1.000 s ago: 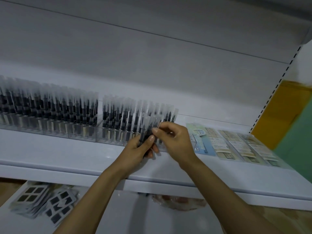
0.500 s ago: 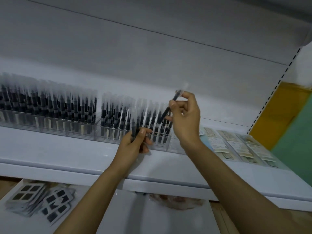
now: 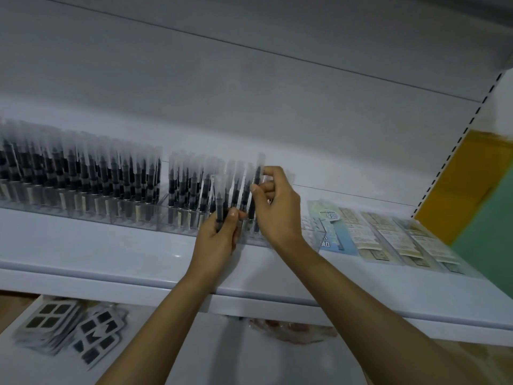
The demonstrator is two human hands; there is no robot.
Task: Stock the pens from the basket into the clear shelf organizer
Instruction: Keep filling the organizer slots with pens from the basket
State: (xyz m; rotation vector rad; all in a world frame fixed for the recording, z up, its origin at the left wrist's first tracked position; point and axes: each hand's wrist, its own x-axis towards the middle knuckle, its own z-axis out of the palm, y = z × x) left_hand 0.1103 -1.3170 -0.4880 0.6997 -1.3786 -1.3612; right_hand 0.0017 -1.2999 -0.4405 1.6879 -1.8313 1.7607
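While the clear organizer (image 3: 172,227) on the shelf (image 3: 111,254) looks nearly full of pens (image 3: 83,173), our right hand (image 3: 277,209) pinches one pen (image 3: 256,187) over its right end and our left hand (image 3: 219,240) grips at least one more, so we judge little remains.

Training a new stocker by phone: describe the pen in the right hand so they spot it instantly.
On the white shelf, a clear organizer holds rows of upright black pens. At the rows' right end, the right hand pinches one pen. Its clear cap pokes above all its neighbours'.
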